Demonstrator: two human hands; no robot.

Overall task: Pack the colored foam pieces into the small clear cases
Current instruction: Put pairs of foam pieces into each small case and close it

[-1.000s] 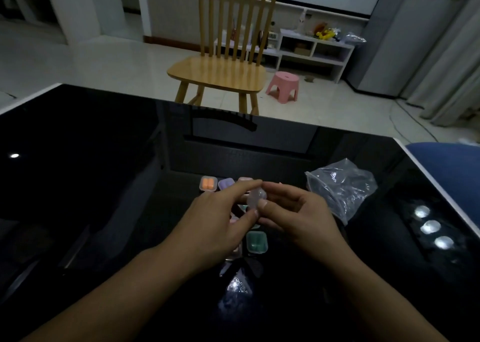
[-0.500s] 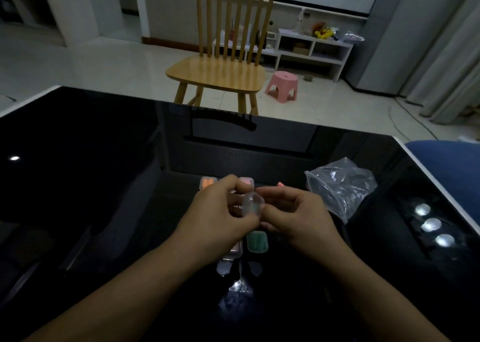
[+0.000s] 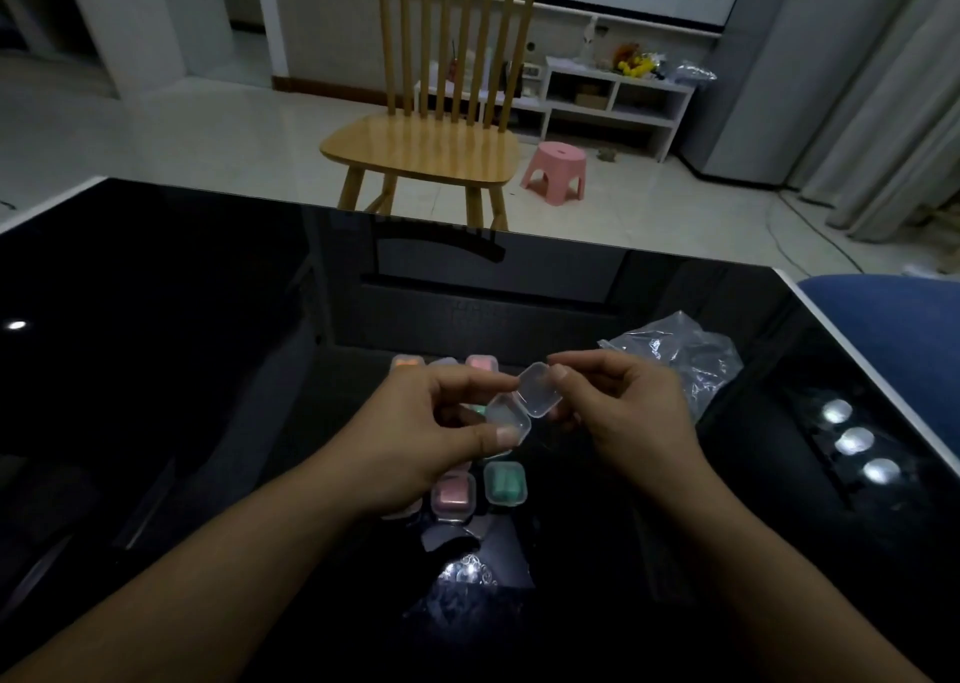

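Observation:
A small clear hinged case hangs above the black table, swung open into two halves. My left hand pinches the lower half between thumb and fingers. My right hand pinches the upper half, the lid. Both halves look empty. Below my hands lie closed cases with foam inside: a pink one and a green one. Beyond my left hand sit an orange-filled case and a pink-filled case, partly hidden.
A crumpled clear plastic bag lies right of my right hand. The glossy black table reflects ceiling lights. A wooden chair stands past the far edge, a blue seat at the right.
The case was shut between my fingertips; now it is swung open, my right hand lifting the lid up and to the right.

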